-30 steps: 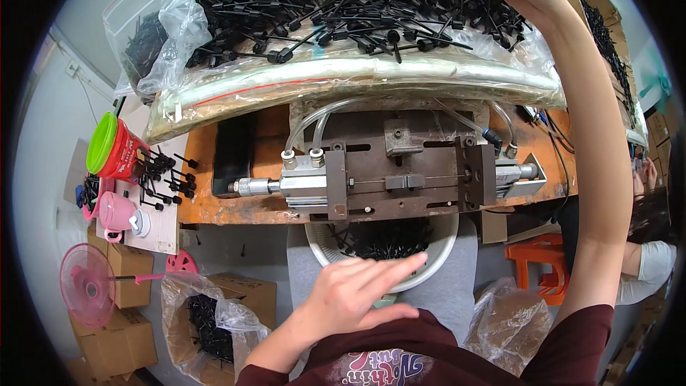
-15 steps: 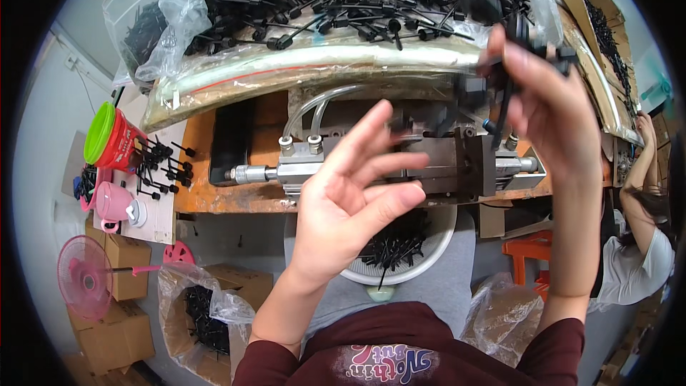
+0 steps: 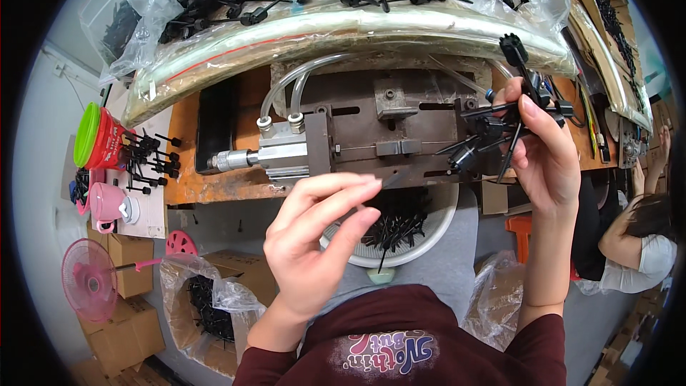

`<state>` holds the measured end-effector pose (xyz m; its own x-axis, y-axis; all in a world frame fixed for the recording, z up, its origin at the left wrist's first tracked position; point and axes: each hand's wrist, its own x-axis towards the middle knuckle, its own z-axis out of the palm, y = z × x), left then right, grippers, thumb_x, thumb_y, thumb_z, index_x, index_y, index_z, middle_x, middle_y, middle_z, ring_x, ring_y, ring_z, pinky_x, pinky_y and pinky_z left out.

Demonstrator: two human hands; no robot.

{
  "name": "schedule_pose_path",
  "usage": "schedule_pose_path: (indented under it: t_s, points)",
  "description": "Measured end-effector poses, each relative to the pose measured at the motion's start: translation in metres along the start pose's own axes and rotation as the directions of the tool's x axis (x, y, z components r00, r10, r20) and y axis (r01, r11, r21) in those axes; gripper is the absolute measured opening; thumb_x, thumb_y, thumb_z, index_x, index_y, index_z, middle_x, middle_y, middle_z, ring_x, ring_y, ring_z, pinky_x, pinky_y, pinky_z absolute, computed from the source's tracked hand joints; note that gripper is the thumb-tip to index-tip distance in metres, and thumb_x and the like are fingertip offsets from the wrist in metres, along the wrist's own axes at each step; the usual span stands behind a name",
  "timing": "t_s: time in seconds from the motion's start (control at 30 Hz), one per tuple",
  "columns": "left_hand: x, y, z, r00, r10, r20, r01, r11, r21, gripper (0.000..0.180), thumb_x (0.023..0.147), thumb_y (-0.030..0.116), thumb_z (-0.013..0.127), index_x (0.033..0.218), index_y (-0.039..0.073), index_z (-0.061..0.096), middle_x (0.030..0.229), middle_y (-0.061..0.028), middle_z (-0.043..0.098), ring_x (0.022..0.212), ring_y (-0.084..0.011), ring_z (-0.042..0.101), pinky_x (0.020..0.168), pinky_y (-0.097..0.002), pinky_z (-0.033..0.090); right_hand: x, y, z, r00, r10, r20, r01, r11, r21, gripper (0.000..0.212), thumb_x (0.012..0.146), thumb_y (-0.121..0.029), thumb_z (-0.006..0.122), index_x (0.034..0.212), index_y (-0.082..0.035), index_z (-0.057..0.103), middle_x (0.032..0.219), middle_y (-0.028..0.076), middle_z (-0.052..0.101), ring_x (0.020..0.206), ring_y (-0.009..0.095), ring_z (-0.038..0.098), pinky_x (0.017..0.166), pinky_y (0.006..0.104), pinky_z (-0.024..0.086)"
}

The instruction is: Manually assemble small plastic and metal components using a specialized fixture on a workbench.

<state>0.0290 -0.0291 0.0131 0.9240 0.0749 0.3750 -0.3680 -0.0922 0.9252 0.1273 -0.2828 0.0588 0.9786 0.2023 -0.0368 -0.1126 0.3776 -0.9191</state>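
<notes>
My right hand (image 3: 547, 139) is closed around several black plastic rods with ribbed knob ends (image 3: 489, 126), which stick out at many angles beside the metal clamping fixture (image 3: 389, 148). My left hand (image 3: 314, 236) is in front of the fixture's near edge, its thumb and fingers apart. A small dark blurred streak lies just past its fingertips; I cannot tell whether it touches them. Below, a white basket (image 3: 444, 232) on my lap holds a heap of black rods (image 3: 400, 225), partly hidden by the left hand.
Behind the fixture lies a plastic-lined box (image 3: 343, 32) of black rods. Clear air hoses (image 3: 299, 75) run to the cylinder (image 3: 284, 157). At left are a red bucket (image 3: 107, 139), a pink cup (image 3: 107, 204) and a pink fan (image 3: 89, 279). Another person (image 3: 636, 243) sits at right.
My left hand has drawn down and toward me, away from the fixture, uncovering its middle. My right hand has moved slightly lower, still holding the rods, which show more sharply.
</notes>
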Motion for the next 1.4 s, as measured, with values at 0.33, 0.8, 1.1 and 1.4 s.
schedule_pose_path:
  t_s: [0.33, 0.8, 1.1, 1.4]
  points:
    - [-0.003, -0.016, 0.011, 0.952, 0.249, 0.176, -0.300, 0.864, 0.405, 0.033, 0.074, -0.002, 0.082, 0.105, -0.003, 0.073, 0.115, -0.0168, 0.070, 0.085, -0.0251, 0.072, 0.075, -0.0316, 0.059, -0.028, 0.018, -0.005, 0.998, -0.037, 0.047, 0.033, 0.997, 0.070, 0.025, 0.097, -0.014, 0.063, 0.111, 0.006, 0.059, 0.098, 0.018, 0.067, 0.057, 0.008, 0.060, 0.047, 0.0167, 0.045]
    - [0.014, -0.031, 0.031, 0.908, 0.218, 0.356, -0.416, 0.557, 0.719, 0.028, 0.070, 0.012, 0.084, 0.096, 0.006, 0.074, 0.124, -0.0097, 0.072, 0.064, -0.0150, 0.066, 0.059, -0.0264, 0.049, -0.046, 0.028, 0.000, 0.995, 0.089, 0.042, -0.090, 0.996, 0.008, 0.028, 0.084, -0.013, 0.072, 0.100, 0.006, 0.060, 0.089, 0.020, 0.068, 0.053, 0.011, 0.060, 0.043, 0.0185, 0.045]
    - [0.023, -0.013, 0.026, 0.961, -0.007, 0.275, -0.093, 0.933, 0.348, 0.034, 0.082, 0.006, 0.080, 0.114, 0.001, 0.072, 0.123, -0.0155, 0.070, 0.069, -0.0130, 0.069, 0.063, -0.0257, 0.055, -0.054, 0.033, 0.005, 0.974, 0.224, 0.044, -0.224, 0.975, -0.012, 0.021, 0.083, -0.003, 0.077, 0.099, 0.002, 0.065, 0.089, 0.013, 0.071, 0.056, 0.011, 0.061, 0.047, 0.0224, 0.046]
    - [0.024, 0.012, 0.003, 0.942, -0.141, 0.305, 0.222, 0.943, -0.248, 0.036, 0.078, -0.011, 0.077, 0.113, -0.004, 0.074, 0.112, -0.0153, 0.069, 0.089, -0.0175, 0.072, 0.075, -0.0261, 0.062, -0.053, 0.042, 0.011, 0.926, 0.359, 0.116, -0.336, 0.925, -0.179, 0.016, 0.085, 0.000, 0.077, 0.097, 0.000, 0.067, 0.079, 0.005, 0.067, 0.060, 0.008, 0.061, 0.050, 0.0223, 0.045]
